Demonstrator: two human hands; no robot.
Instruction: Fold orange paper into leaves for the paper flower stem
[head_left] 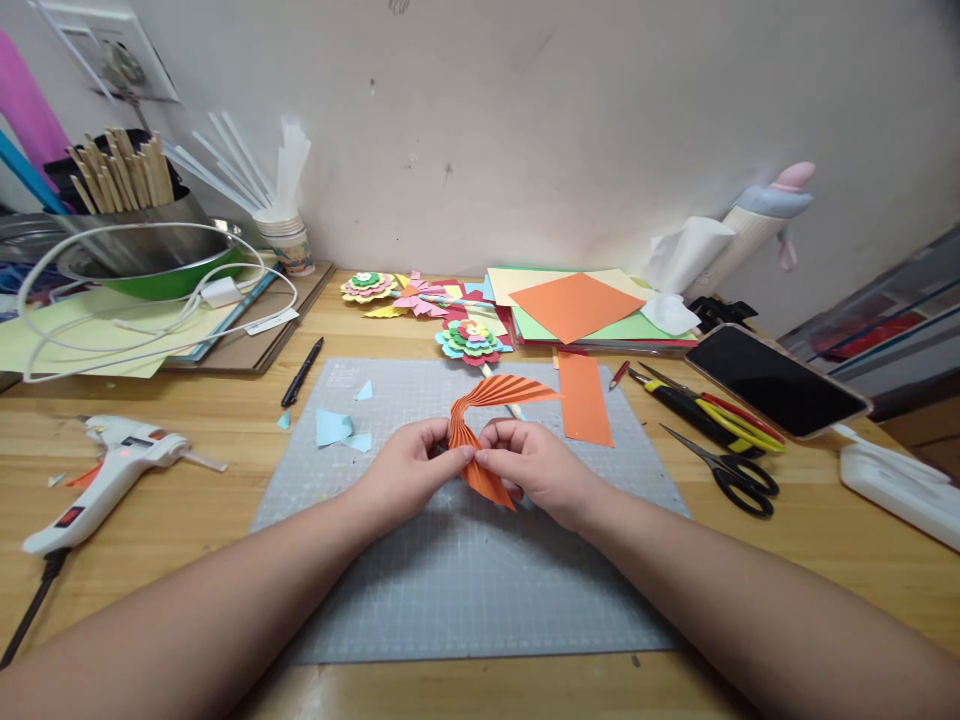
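A pleated orange paper strip (504, 390) curves in a C shape above the grey cutting mat (420, 590). My left hand (420, 465) pinches its folds on the left side, thumb on top. On the right, my right hand (536, 462) grips the lower part of the same strip between thumb and fingers. The two thumbs nearly meet. Some of the fingers behind the paper are hidden. Behind my hands lies a layered paper flower (471, 343) on a stick. A flat orange paper rectangle (586, 398) rests at the mat's upper right.
Light blue paper scraps (334, 428) and a black pen (302, 372) lie to the left, beyond them a glue gun (124, 465). Scissors (731, 470), cutters (694, 408) and a phone (780, 380) are at the right. Stacked coloured paper (600, 325) sits by the wall.
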